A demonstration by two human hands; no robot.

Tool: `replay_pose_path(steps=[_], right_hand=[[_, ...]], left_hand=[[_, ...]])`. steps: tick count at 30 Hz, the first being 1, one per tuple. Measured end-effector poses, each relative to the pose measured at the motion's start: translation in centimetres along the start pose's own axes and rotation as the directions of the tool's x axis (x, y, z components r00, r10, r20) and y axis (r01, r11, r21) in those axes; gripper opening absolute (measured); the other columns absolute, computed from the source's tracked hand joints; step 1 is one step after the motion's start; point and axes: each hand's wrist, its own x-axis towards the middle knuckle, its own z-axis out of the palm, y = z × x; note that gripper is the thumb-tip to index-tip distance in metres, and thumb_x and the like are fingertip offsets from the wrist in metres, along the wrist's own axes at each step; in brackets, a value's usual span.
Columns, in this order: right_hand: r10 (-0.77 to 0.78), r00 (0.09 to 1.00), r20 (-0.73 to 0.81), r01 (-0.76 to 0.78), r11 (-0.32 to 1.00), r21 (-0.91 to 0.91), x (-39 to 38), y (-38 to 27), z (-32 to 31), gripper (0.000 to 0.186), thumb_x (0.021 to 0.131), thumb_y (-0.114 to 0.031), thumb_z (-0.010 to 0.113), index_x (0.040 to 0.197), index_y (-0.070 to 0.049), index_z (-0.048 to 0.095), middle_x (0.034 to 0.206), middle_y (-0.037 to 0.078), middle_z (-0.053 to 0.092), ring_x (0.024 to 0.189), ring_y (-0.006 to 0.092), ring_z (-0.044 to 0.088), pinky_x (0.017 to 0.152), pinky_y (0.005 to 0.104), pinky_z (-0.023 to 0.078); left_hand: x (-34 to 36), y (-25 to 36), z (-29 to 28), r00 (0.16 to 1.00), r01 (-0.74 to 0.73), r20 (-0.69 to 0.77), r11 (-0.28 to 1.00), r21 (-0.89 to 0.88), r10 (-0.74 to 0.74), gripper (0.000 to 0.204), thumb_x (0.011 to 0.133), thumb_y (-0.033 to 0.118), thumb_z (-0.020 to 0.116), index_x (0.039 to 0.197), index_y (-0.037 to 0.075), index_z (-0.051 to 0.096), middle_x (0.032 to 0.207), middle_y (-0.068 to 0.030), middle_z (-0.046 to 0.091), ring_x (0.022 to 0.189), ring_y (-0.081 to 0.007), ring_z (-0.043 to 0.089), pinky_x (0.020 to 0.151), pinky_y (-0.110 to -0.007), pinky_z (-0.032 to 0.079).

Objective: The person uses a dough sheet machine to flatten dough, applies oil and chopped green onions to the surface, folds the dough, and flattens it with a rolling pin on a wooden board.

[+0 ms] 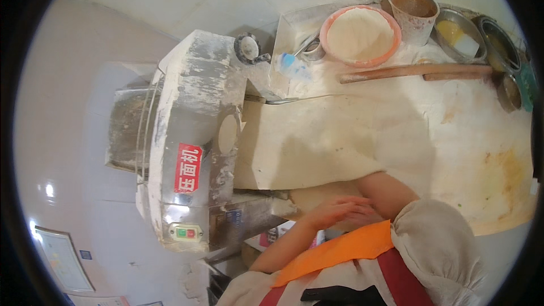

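Observation:
A wide, pale dough sheet (317, 141) stretches from the dough pressing machine (195, 102) across the floury worktable. Its near edge hangs beside my arms. My left hand (343, 211) is just below that edge, fingers stretched toward the right and nothing visible in them. Those fingertips lie at or close to my right forearm (391, 192); whether they touch it I cannot tell. That forearm reaches up to the near edge of the sheet, and my right hand is hidden there, its fingers out of sight.
Along the back stand a pink-rimmed bowl of flour (361, 35), a stained bucket (413, 16) and metal bowls (460, 34). Two wooden rolling pins (413, 72) lie before them. A blue-and-white brush (293, 65) rests near the machine, whose green and red buttons (186, 232) face me.

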Motion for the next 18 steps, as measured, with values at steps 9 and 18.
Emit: replay_pose_path(steps=[9, 18], right_hand=[[-0.092, 0.990, -0.110, 0.049, 0.938, -0.344, -4.9, -5.8, -8.1, 0.046, 0.080, -0.001, 0.052, 0.126, 0.006, 0.054, 0.121, 0.019, 0.060, 0.112, 0.0322, 0.057, 0.097, 0.0393, 0.045], [-0.433, 0.890, -0.143, 0.047, 0.399, -0.916, -19.4, -14.5, -24.8, 0.045, 0.082, -0.002, 0.052, 0.126, 0.006, 0.054, 0.123, 0.019, 0.060, 0.114, 0.0333, 0.056, 0.099, 0.0398, 0.044]], left_hand=[[-1.6, -0.4, -10.6, 0.401, -0.702, -0.909, 0.675, -0.228, 0.110, 0.040, 0.095, 0.030, 0.057, 0.127, 0.005, 0.051, 0.121, -0.0123, 0.059, 0.116, -0.0277, 0.055, 0.102, -0.044, 0.045], [4.6, -10.6, -0.2, 0.718, -0.421, -0.691, 0.841, -0.338, 0.081, 0.032, 0.097, 0.025, 0.056, 0.120, 0.003, 0.053, 0.115, -0.0100, 0.060, 0.112, -0.0250, 0.056, 0.096, -0.041, 0.048]])
